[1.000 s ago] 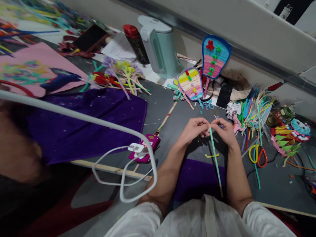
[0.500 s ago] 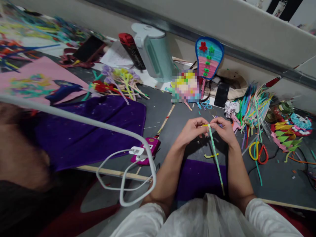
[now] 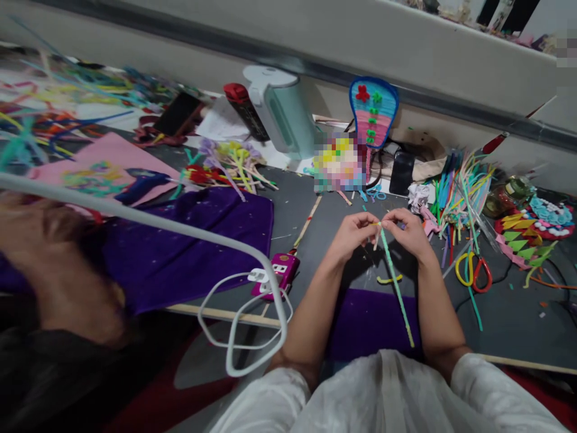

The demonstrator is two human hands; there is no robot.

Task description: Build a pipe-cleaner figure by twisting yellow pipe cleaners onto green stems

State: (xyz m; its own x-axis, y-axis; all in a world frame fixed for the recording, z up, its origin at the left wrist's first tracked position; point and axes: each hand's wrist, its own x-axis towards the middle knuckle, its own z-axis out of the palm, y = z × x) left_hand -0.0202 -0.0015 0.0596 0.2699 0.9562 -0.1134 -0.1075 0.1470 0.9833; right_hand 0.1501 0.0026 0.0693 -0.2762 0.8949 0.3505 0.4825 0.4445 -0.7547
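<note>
A long light-green pipe cleaner (image 3: 400,300) with a yellowish lower end hangs slanting down between my forearms. Its top end is pinched in the fingertips of my right hand (image 3: 406,233). Close beside it, my left hand (image 3: 356,234) is closed, thumb and finger pinching a small yellow pipe cleaner piece (image 3: 375,224) against that same top end. How the two pieces join is too small to make out. Under my wrists, a short bent yellow pipe cleaner (image 3: 384,279) lies on the dark table, just beyond a purple cloth (image 3: 360,319).
To my right are yellow-and-red-handled scissors (image 3: 473,272) and a bundle of pipe cleaners (image 3: 462,198). A kettle (image 3: 288,114) and a decorated fan shape (image 3: 374,114) stand behind. At left are a power strip (image 3: 285,270), a white lamp arm (image 3: 180,225) and another person's arm (image 3: 67,270).
My head view has shifted slightly. The yellow piece shows less between my fingertips, which stay together at the green pipe cleaner's top. The other person's hand at left has come further into view.
</note>
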